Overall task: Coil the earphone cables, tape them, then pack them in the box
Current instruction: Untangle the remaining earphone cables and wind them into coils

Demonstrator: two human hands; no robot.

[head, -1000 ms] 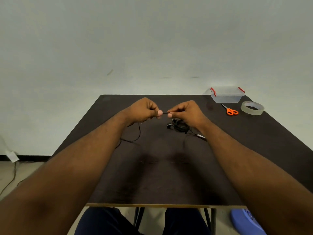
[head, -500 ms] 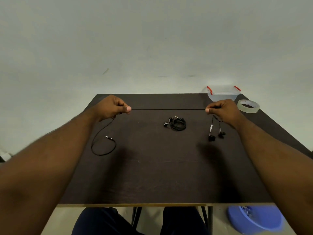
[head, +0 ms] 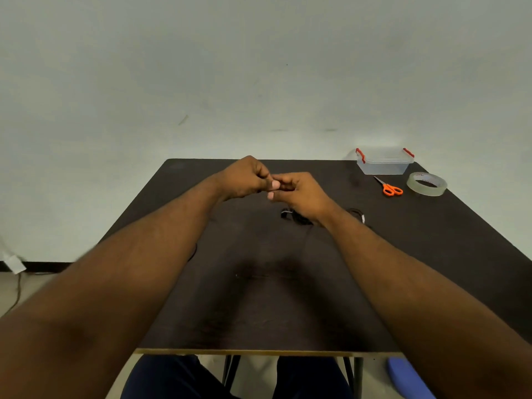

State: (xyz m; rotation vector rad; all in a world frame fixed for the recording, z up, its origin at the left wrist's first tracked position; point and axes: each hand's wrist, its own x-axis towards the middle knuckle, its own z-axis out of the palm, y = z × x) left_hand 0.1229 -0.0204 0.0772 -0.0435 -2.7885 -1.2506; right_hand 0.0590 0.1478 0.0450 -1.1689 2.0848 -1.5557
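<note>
Holding: left hand (head: 244,180) and right hand (head: 299,194) meet above the dark worktop (head: 259,298), fingers curled, each grip pinched on a thin black earphone cable (head: 283,189), barely visible between them.
Cable: slack trails under the right wrist (head: 358,214), very thin, black.
Bundle: a second black earphone coil (head: 296,218) lies below the right hand.
Far right: clear box (head: 384,164) with red clips, orange scissors (head: 389,188), tape roll (head: 427,184).

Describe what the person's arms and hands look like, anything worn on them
Both forearms are bare to the picture's edge: no sleeves, watch, bracelets or gloves show. The left hand and right hand show no rings or markings on the fingers, with short, pale nails. Dark blue trousers cover the legs below the table.
</note>
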